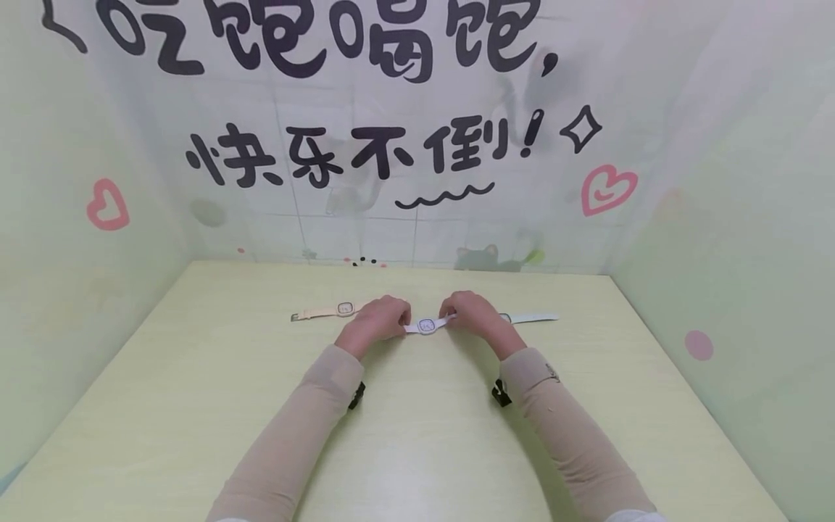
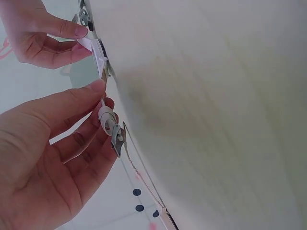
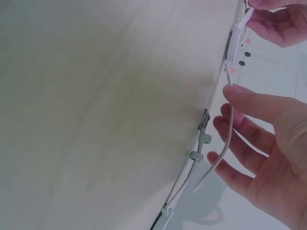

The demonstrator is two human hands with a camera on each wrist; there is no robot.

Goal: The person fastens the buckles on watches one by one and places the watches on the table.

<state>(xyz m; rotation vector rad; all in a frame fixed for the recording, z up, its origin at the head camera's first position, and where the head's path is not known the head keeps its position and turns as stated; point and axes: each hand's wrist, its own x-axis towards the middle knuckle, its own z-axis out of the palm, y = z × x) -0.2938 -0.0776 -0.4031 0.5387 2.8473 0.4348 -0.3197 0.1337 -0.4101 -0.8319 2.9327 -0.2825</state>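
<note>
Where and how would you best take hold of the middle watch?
I'd say by its strap, on both sides of the dial, one hand coming from each side, thumb against fingers. The strap is thin and reaches out left and right, so a pinch should suit it and leave the dial uncovered. The left hand and right hand hold it that way.

You face a far wall (image 1: 561,239) with bold black lettering (image 1: 384,156) — a pale left wall (image 1: 52,312) and right wall (image 1: 750,239) flank your light desk (image 1: 417,449), a pink heart (image 1: 109,225) marking the left wall.
</note>
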